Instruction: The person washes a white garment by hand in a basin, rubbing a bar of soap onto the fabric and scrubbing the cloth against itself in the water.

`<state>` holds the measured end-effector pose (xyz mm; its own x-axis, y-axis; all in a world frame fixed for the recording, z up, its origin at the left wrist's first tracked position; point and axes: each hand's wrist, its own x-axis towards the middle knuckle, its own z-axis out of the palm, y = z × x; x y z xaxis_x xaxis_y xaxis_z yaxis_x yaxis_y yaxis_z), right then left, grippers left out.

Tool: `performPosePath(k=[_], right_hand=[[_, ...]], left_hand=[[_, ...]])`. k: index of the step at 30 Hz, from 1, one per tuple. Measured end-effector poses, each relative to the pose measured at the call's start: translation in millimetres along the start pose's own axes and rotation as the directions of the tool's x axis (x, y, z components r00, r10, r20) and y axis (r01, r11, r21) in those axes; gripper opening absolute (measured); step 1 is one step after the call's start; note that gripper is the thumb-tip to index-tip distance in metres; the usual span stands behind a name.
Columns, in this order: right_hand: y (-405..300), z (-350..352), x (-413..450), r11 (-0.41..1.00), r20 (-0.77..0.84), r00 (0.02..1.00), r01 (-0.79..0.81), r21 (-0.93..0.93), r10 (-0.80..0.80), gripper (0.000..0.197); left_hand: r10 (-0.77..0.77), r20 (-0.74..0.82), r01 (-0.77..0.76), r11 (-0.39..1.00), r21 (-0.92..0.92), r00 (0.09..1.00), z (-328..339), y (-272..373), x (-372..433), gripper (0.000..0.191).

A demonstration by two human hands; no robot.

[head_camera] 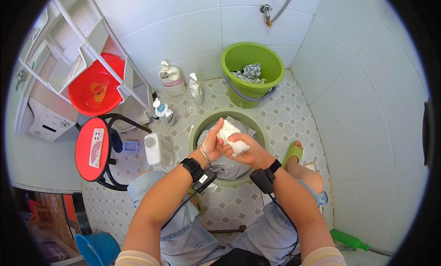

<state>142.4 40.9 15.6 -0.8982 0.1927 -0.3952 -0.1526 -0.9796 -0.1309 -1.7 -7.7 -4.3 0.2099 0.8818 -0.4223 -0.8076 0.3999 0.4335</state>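
Observation:
A bunched white cloth [229, 131] is held between my two hands, above a round green basin [263, 142] on the floor. My right hand [245, 150] grips the cloth's lower end, with a lump of it bulging out past the fingers. On its other side my left hand [211, 142] presses against the cloth, thumb up and fingers partly hidden behind it. Wet grey fabric [229, 171] lies in the basin beneath both hands, in cloudy water.
Behind the basin stands a green bucket [253, 52] with crumpled clothes [251, 73]. Pump bottles [172, 79] and a white jug [156, 150] stand to the left. A red stool [84, 152] carries a phone [96, 148]. A blue bucket [103, 247] is at lower left.

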Motion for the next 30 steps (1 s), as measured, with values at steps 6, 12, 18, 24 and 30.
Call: performPosePath(k=[6, 12, 18, 24, 30], right_hand=[[2.8, -1.2, -1.6, 0.937, 0.023, 0.97, -0.238, 0.256, 0.241, 0.032], [4.4, 9.2, -12.4, 0.904, -0.124, 0.99, -0.111, -0.413, 0.064, 0.033], [9.4, 11.5, -6.0, 0.581, -0.107, 0.982, 0.003, -0.814, -0.154, 0.038], [20.4, 6.1, 2.2, 0.034, -0.044, 0.905, -0.033, -0.999, -0.422, 0.043], [34.0, 3.2, 12.3, -0.291, 0.087, 0.802, -0.111, -0.95, -0.591, 0.04]], left_hand=[[0.052, 0.071, -0.062, 0.989, 0.136, 0.996, 14.4, 4.4, -10.6, 0.038], [0.109, -0.074, -0.089, 0.967, 0.237, 0.991, 17.6, 6.1, -10.3, 0.021], [0.256, -0.108, -0.224, 0.943, 0.247, 0.961, 21.9, -5.4, -2.6, 0.016], [0.292, -0.159, -0.252, 0.939, 0.235, 0.943, 11.6, -10.7, 3.5, 0.016], [0.297, -0.305, -0.231, 0.944, 0.234, 0.905, 9.8, -11.8, 6.3, 0.026]])
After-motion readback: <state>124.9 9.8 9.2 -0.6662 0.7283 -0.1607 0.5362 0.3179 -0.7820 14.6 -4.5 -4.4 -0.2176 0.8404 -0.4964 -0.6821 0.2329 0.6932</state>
